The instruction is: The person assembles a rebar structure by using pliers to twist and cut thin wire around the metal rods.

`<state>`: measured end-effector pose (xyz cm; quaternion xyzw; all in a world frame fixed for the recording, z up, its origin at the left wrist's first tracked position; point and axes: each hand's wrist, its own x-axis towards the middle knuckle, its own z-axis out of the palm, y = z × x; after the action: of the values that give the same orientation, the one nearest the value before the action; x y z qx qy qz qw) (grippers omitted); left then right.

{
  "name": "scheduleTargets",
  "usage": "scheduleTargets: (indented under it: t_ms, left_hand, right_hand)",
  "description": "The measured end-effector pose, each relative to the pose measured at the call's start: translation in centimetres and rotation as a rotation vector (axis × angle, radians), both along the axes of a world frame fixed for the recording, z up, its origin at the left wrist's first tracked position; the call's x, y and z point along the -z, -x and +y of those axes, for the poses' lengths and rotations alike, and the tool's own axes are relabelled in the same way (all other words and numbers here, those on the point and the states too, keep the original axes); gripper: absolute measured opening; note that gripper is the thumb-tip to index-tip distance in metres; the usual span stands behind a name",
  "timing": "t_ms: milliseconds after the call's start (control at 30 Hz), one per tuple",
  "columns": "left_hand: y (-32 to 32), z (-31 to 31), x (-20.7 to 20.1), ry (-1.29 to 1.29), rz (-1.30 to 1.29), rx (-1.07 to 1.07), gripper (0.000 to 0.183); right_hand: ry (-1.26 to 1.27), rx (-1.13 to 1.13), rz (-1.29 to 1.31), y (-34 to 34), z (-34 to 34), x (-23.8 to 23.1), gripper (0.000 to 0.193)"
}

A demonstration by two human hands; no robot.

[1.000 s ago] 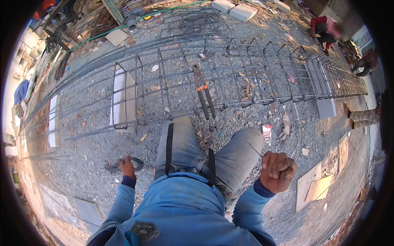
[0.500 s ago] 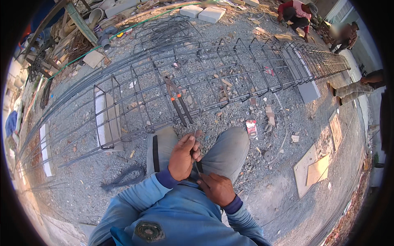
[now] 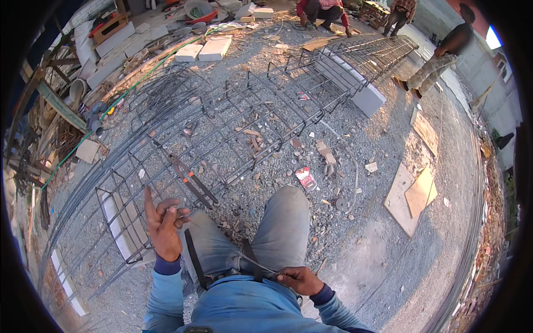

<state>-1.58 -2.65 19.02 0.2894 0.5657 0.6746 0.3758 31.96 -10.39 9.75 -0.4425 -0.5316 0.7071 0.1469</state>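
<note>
My left hand [image 3: 165,236] is raised above my left thigh, index finger stretched up and the other fingers loosely bent toward the thumb. Nothing shows in it. Low at my lap, my right hand [image 3: 301,281] pinches a thin tie wire [image 3: 256,262], whose free end points left across my trousers. In front of me lies a long steel rebar cage [image 3: 272,151] made of bars and square stirrups. A pair of long-handled cutters [image 3: 191,180] with orange and black grips rests on the cage, just beyond my left hand.
Pale blocks [image 3: 369,100] prop up the cage. Loose rods [image 3: 161,91] lie behind it on gravel. Wooden boards [image 3: 404,202] and a red packet [image 3: 306,178] are at the right. One person [image 3: 322,10] crouches at the far end; another [image 3: 444,55] stands at far right.
My left hand has let go of the wire, moved left and lifted its index finger. The right hand keeps the wire near my lap. My view has swung to the right.
</note>
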Motion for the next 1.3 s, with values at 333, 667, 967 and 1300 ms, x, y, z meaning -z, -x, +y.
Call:
scheduleTargets:
  t_ms: [333,667,967,1300]
  left_hand:
    - [4.2,-1.5,-0.2,-0.05,0.101,-0.081,0.065]
    - [2.1,-1.7,2.0,0.023,0.056,-0.15,0.063]
    - [0.2,-2.4,3.1,0.016,-0.037,0.021,0.06]
    - [0.1,-2.5,2.5,-0.085,-0.076,0.007,0.058]
  right_hand:
    - [-0.149,-0.195,-0.036,0.4,2.6,-1.5,0.027]
    - [-0.417,-0.255,-0.106,3.5,3.1,-3.1,0.035]
    - [-0.646,0.001,-0.187,8.1,4.2,-4.3,0.026]
    - [-0.691,-0.16,-0.086,9.3,4.6,-4.3,0.022]
